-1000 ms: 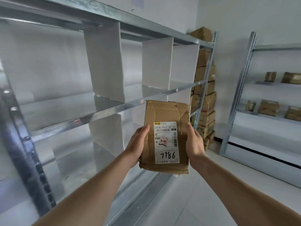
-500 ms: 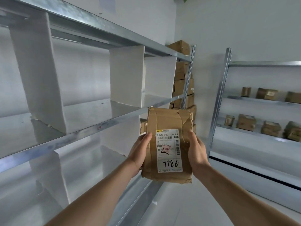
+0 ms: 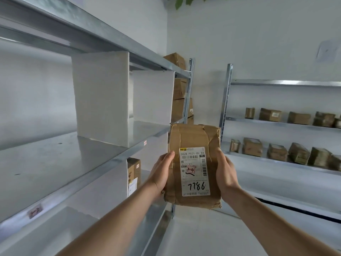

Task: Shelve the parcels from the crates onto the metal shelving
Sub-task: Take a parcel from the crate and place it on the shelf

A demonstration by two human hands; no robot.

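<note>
Hands, left [image 3: 162, 174] and right [image 3: 226, 172], grip crumpled brown cardboard parcel [image 3: 193, 137], taped.

A single head-worn view looks forward from behind and above the left hand [image 3: 162, 172] and right hand [image 3: 226, 170], close to them. Metal shelving [image 3: 114, 159] runs just left of the hands; a second rack [image 3: 276, 83] stands well beyond and right of them.
</note>
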